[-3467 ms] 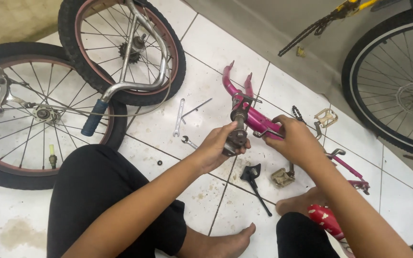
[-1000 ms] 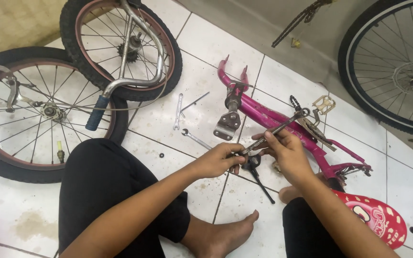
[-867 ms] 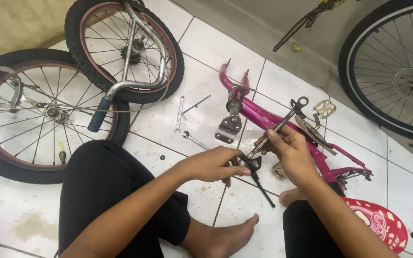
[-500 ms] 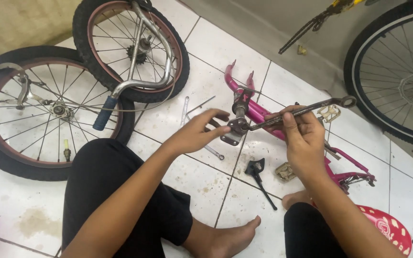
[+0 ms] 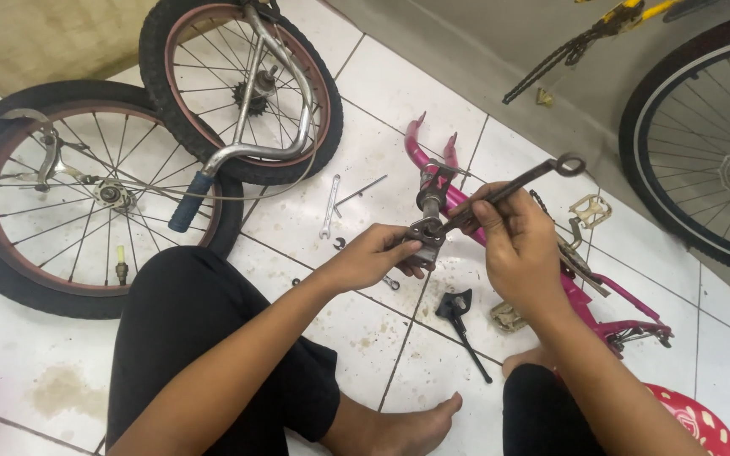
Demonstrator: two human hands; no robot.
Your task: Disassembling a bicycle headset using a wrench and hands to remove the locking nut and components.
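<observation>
Since half a second ago, right hand (image 5: 521,253) has swung the long wrench (image 5: 513,184) onto the bracket (image 5: 426,234), grip clenched around it. Left hand (image 5: 369,257) pinches that bracket against the pink frame (image 5: 551,253) on the tiled floor (image 5: 365,152).

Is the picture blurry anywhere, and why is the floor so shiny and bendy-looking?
Head view: mostly sharp; the right hand, its long wrench and the left hand show clear edges. Soft, even light makes pale glare on the white tiled floor and only faint shadows. The wide lens bends the tile lines and stretches the wheels near the edges.
</observation>
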